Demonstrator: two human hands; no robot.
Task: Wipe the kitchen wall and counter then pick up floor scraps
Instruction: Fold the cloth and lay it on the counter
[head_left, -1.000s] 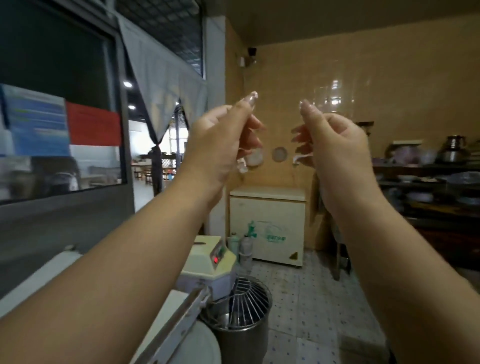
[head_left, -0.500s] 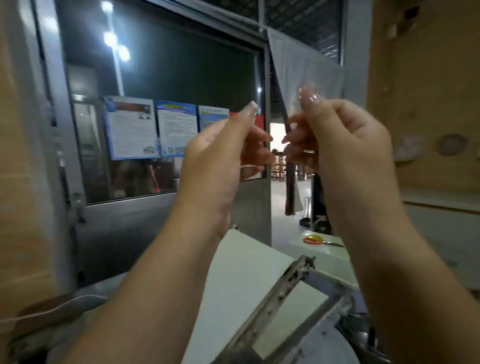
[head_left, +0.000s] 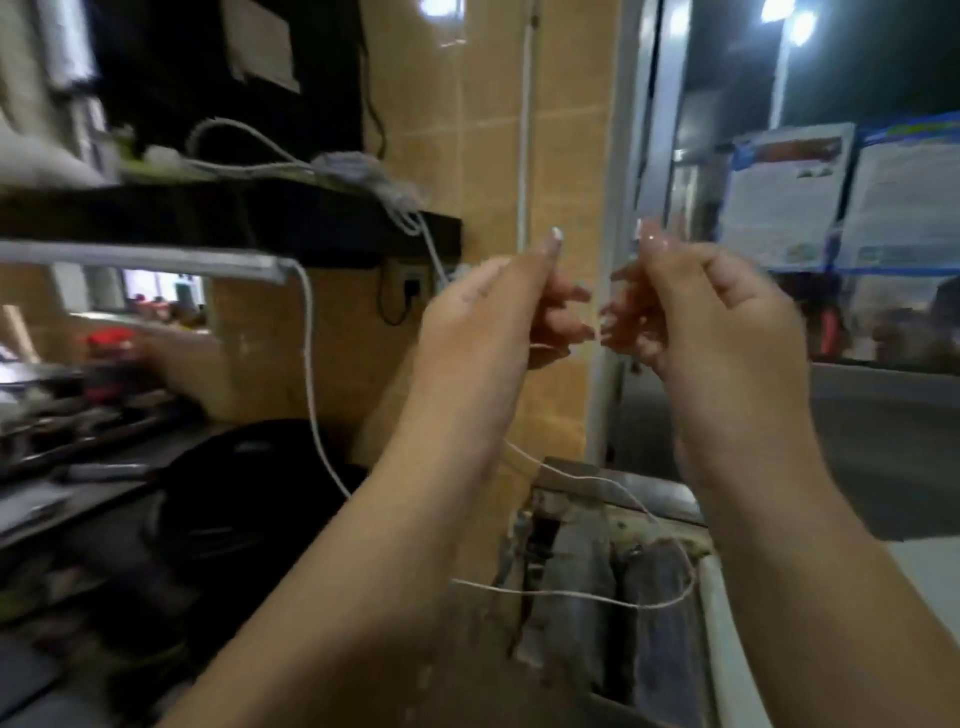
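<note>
2 hands are raised side by side before the tiled wall (head_left: 488, 171), each with fingers curled inward: the left hand (head_left: 498, 317) and the right hand (head_left: 696, 312) together pinch 1 thin white string (head_left: 597, 603), whose short span bridges the narrow gap between the fingertips while its free end loops down below the wrists. Compared with the view 0.5 s earlier, the hands keep the same posture, but the background has swung from the glazed door with posters to the wall and a dark shelf (head_left: 291, 218); the head has turned left. Judged against the task, the string is probably a scrap in hand, and no wiping is under way; no cloth is visible. Counts: 1 string, 1 shelf carrying 1 tangle of white cable (head_left: 311, 364), 1 wall socket (head_left: 413, 283), 2 posters (head_left: 784, 197) on the glass at right. The counter (head_left: 104, 467) at lower left is blurred; its contents cannot be counted.
</note>
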